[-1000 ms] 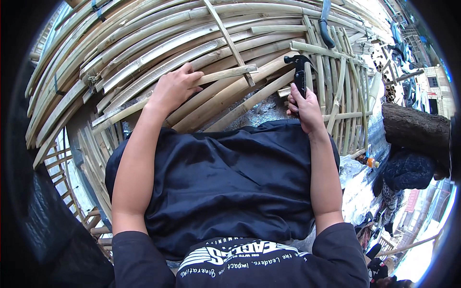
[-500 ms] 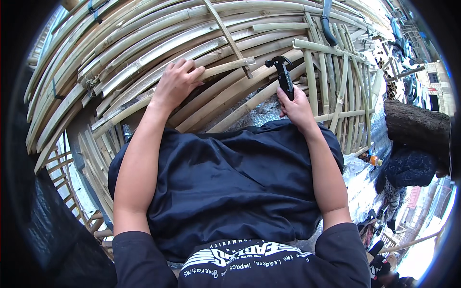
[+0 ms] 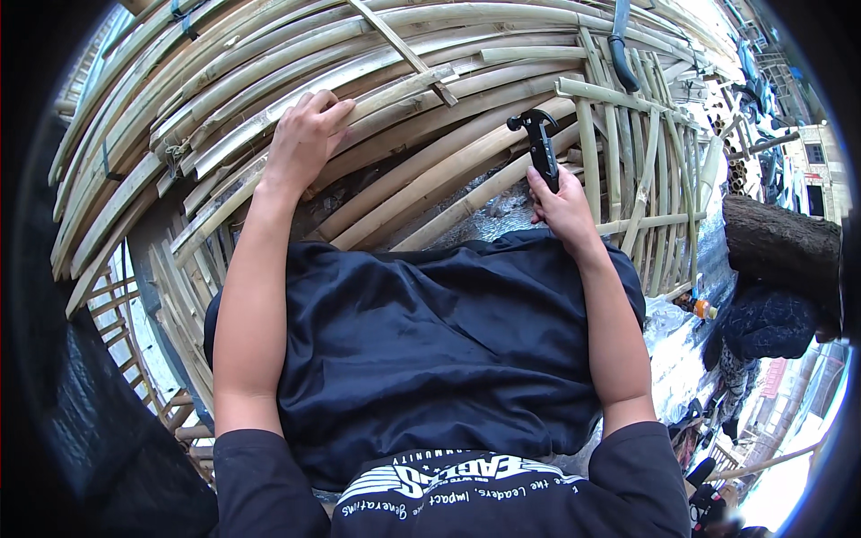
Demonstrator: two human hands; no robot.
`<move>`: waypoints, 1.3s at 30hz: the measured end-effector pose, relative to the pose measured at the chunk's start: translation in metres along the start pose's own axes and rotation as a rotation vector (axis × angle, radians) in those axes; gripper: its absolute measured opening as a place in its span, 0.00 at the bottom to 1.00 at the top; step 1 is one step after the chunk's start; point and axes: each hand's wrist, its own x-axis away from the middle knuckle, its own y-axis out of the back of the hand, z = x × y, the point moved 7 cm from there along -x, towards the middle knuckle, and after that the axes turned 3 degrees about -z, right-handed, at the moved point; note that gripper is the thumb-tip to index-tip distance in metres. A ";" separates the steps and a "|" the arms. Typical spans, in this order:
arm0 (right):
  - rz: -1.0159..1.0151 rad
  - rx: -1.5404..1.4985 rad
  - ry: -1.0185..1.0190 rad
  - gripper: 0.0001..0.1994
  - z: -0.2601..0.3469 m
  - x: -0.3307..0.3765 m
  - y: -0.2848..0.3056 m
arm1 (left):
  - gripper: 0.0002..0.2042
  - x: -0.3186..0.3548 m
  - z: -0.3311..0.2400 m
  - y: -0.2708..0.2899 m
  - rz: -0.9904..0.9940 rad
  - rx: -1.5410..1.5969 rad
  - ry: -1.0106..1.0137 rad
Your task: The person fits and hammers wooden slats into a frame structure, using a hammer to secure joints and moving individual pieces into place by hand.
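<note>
A big curved bamboo frame [image 3: 430, 99] fills the upper part of the head view: long split canes, pale yellow to grey-green, smooth on their rounded backs and fibrous where the skin has peeled. They run in arcs from lower left to upper right, and thinner slats cross them in a lattice at the frame's left and right edges. At the frame's far left the canes bend away into the dark rim of the picture and are cut off.

The left hand [image 3: 303, 139] lies flat on the left-centre of the frame, fingers spread and curled over one pale cane [image 3: 269, 121], pressing on it rather than closing round it. Just below that hand a dark gap opens between canes; what lies inside is too shadowed to read.

Right of centre on the frame, the right hand [image 3: 560, 204] is closed in a fist round the handle of a black hammer [image 3: 541, 143]. The hammer stands nearly upright, its matt black clawed head just against a thick cane; the lower handle is hidden in the palm.

Below the frame a dark cloth garment [image 3: 430, 341] covers the lap. Right of the frame sits a rough-barked log [image 3: 780, 247], partly cut off by the rim.
</note>
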 end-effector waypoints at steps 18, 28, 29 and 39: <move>0.056 0.000 -0.024 0.14 0.000 0.002 -0.001 | 0.20 -0.012 0.016 0.012 0.050 -0.246 -0.177; 0.114 -0.050 -0.009 0.13 0.010 0.010 -0.009 | 0.20 0.018 0.044 0.038 0.144 -0.144 0.075; 0.106 -0.053 -0.015 0.13 0.009 0.010 -0.007 | 0.20 0.019 0.047 0.038 0.214 -0.137 0.100; 0.086 -0.030 -0.030 0.13 0.006 0.007 -0.007 | 0.18 0.018 0.061 0.043 0.321 -0.095 0.225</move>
